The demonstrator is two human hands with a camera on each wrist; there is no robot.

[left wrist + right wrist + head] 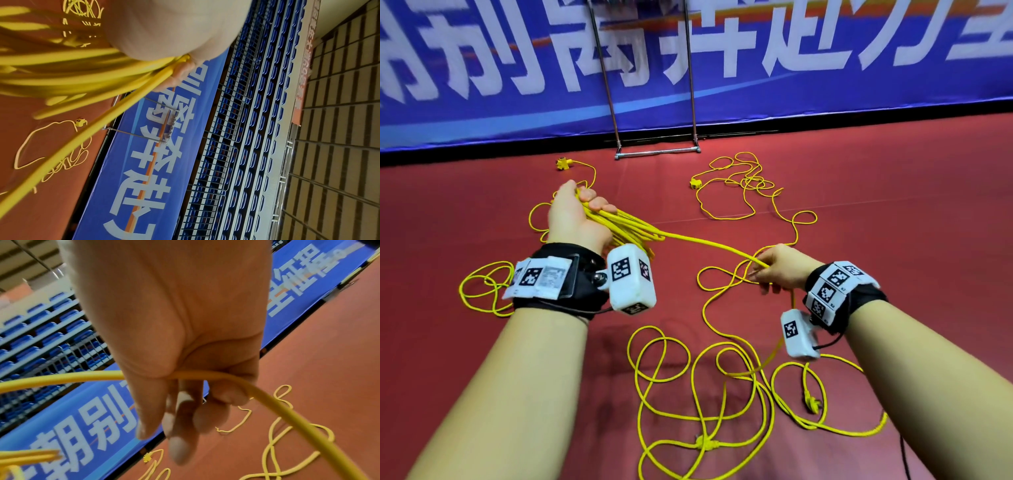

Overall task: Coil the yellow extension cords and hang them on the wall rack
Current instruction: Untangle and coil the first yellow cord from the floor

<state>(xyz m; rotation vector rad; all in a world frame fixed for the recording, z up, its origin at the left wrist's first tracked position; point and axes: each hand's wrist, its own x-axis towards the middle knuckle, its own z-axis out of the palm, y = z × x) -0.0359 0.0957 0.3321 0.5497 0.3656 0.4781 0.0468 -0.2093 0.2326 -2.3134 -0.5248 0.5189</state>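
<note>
Red floor; rack top cut off.

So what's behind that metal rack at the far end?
Behind the rack hangs a blue banner with big white characters. The left wrist view shows rows of blue seats beyond it. What lies directly behind the banner is hidden.

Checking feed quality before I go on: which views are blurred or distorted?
Head view: sharp, wide-angle bending of the banner. Left wrist view: the cord bundle is smeared, left hand soft. Right wrist view: right hand fairly clear, the cord slightly blurred.
</note>
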